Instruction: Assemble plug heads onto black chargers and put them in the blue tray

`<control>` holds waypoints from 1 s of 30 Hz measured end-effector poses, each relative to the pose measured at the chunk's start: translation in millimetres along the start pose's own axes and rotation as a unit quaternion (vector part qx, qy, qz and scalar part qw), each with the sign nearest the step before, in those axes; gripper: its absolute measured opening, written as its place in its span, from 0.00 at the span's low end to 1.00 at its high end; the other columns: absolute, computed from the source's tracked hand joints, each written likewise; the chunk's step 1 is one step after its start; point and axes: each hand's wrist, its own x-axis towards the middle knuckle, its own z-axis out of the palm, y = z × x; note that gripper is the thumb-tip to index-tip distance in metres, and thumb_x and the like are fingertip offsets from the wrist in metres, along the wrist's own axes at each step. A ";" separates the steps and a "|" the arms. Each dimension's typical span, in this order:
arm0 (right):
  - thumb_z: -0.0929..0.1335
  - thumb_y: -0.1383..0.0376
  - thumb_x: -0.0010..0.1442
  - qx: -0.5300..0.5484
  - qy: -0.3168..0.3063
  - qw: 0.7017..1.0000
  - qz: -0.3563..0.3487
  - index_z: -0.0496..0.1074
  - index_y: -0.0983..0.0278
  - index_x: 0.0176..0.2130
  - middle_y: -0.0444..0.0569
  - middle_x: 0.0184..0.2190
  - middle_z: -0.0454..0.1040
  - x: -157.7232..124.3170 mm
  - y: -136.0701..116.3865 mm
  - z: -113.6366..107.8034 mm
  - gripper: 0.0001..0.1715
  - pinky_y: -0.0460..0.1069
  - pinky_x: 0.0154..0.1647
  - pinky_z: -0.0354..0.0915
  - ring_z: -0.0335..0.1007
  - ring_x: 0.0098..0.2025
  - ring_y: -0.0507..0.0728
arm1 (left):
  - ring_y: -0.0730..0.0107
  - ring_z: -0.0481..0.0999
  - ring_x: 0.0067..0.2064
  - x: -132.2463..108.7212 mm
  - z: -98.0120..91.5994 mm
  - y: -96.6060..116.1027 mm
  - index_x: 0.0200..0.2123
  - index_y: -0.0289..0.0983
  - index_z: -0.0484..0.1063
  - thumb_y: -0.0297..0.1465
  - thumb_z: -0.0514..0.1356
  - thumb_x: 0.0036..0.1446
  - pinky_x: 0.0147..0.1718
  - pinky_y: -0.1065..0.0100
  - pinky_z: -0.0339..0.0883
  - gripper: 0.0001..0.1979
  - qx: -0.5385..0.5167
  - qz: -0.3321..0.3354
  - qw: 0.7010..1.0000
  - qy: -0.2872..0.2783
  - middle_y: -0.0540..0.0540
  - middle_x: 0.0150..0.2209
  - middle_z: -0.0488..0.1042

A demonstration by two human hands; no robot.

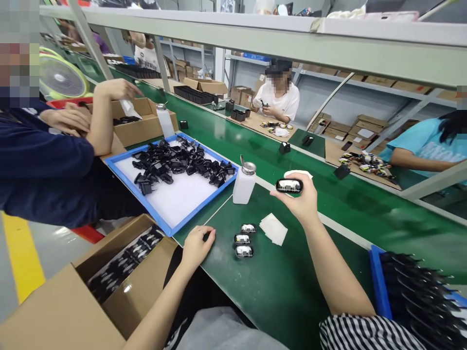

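My right hand (301,197) is raised over the green table and grips a small black oval part (289,185) with a shiny face, plus a bit of white cloth behind the fingers. My left hand (196,244) rests on the table edge with fingers curled, a small dark piece at its fingertips. Three more black oval parts (243,239) lie in a row between my hands, next to a folded white wipe (273,228). A white dispenser bottle (244,183) stands just behind them.
A blue tray (171,206) with several black plug parts lies at the left. A cardboard box (91,291) of parts stands below it. A green conveyor belt (365,204) runs behind. A person in dark blue sits at my left; others work across the belt. Another blue tray (379,287) is at right.
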 end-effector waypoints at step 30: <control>0.66 0.62 0.40 0.189 -0.427 0.863 0.194 0.63 0.62 0.34 0.47 0.37 0.67 -51.5 34.1 74.9 0.17 0.52 0.38 0.58 0.63 0.38 0.57 | 0.65 0.68 0.37 167.3 -10.6 -1.4 0.24 0.35 0.69 0.25 0.54 0.43 0.35 0.68 0.58 0.05 -0.046 -0.188 0.981 0.007 0.44 0.31 0.71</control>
